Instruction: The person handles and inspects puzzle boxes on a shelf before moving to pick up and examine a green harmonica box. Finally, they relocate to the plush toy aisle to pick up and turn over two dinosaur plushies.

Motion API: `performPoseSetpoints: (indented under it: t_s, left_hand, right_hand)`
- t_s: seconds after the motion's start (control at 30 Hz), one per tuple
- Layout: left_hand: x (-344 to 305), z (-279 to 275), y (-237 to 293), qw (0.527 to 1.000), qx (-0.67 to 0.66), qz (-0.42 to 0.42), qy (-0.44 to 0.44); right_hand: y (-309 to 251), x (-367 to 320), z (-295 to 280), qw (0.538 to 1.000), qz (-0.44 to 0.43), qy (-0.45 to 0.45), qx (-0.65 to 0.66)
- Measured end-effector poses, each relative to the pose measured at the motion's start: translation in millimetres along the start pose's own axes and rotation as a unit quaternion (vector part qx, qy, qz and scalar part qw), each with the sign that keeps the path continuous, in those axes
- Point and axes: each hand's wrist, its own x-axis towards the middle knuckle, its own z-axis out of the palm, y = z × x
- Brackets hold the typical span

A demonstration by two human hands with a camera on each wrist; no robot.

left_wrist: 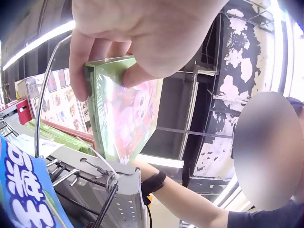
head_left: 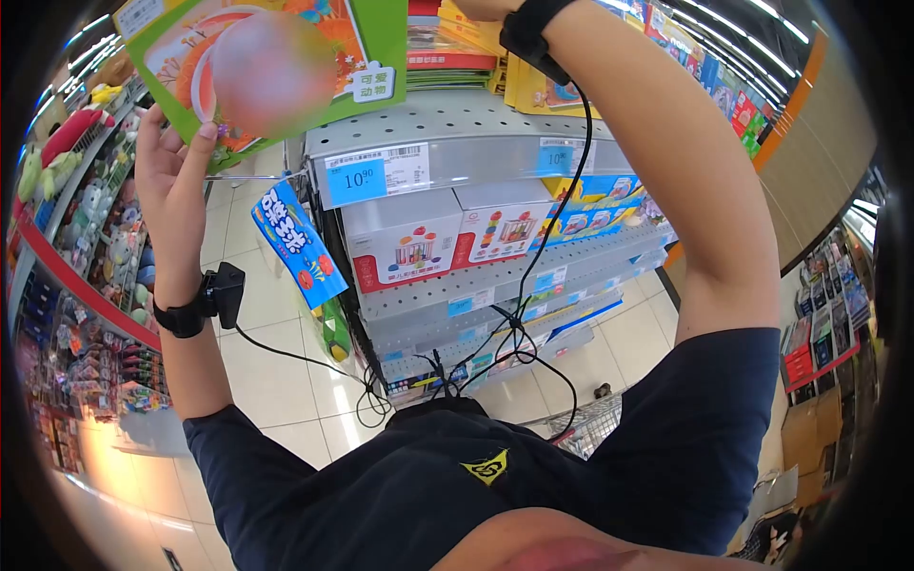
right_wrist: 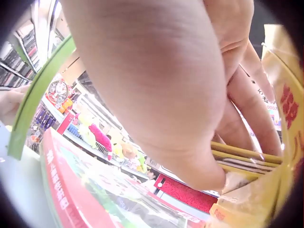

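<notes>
A green-bordered picture box (head_left: pixel 276 71) is up at the top left of the head view, its lower left edge pinched by my left hand (head_left: pixel 176 181). In the left wrist view the left thumb lies on the front of the green box (left_wrist: pixel 126 104) and the fingers curl round its far side. My right hand (right_wrist: pixel 190 85) is among yellow packages (right_wrist: pixel 285 95) on the shelf, thumb and fingers gripping the top edges of a few thin ones (right_wrist: pixel 251 164). In the head view, most of the right hand is cut off at the top edge.
A grey shelf (head_left: pixel 419 133) with price tags stands in front, white-and-red boxes (head_left: pixel 405 238) on the level below. A blue packet (head_left: pixel 298 243) hangs at its left side. Black cables (head_left: pixel 514 324) dangle before the shelf. Plush toys (head_left: pixel 95 205) fill a rack at the left.
</notes>
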Motion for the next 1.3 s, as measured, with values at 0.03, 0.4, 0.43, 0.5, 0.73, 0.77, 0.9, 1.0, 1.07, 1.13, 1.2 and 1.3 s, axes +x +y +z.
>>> performPoseSetpoints:
  t_s: [0.03, 0.4, 0.43, 0.5, 0.73, 0.77, 0.9, 1.0, 1.07, 1.13, 1.2, 1.3]
  left_hand:
    - [-1, -6, 1, 1.0, 0.011, -0.008, 0.014]
    - [-5, -29, -10, 0.997, -0.027, -0.052, 0.041]
    - [-5, -31, -13, 0.997, -0.043, -0.051, 0.038]
    - [-6, -33, -15, 0.997, -0.056, -0.05, 0.034]
    - [-13, -60, -29, 0.995, -0.068, -0.039, 0.064]
    - [-12, -58, -32, 0.995, -0.069, -0.049, 0.06]
    - [-17, -52, -26, 0.993, -0.083, -0.012, 0.087]
    - [-22, -56, -20, 0.994, -0.072, -0.015, 0.084]
    - [-23, -61, -26, 0.995, -0.064, -0.014, 0.075]
    - [-27, -58, -17, 0.996, -0.06, -0.011, 0.072]
    - [-28, -55, -14, 0.996, -0.057, -0.011, 0.065]
    - [-25, -55, -12, 0.997, -0.048, -0.012, 0.059]
  right_hand:
    - [1, 0, -3, 1.0, -0.008, 0.007, 0.014]
    - [-35, -20, -61, 0.973, -0.122, 0.15, 0.122]
    - [-39, -19, -63, 0.957, -0.137, 0.18, 0.181]
    - [-43, -21, -71, 0.953, -0.144, 0.178, 0.198]
    - [-66, -3, -69, 0.932, -0.173, 0.191, 0.257]
    - [-67, -1, -66, 0.931, -0.174, 0.188, 0.262]
    - [-87, 7, -58, 0.929, -0.157, 0.133, 0.308]
    - [-85, 2, -64, 0.928, -0.148, 0.063, 0.335]
    - [-76, -1, -68, 0.929, -0.149, -0.008, 0.339]
    - [-67, -2, -69, 0.915, -0.194, -0.06, 0.349]
    - [-63, 3, -62, 0.912, -0.202, -0.077, 0.347]
    - [-53, -5, -71, 0.91, -0.201, -0.131, 0.338]
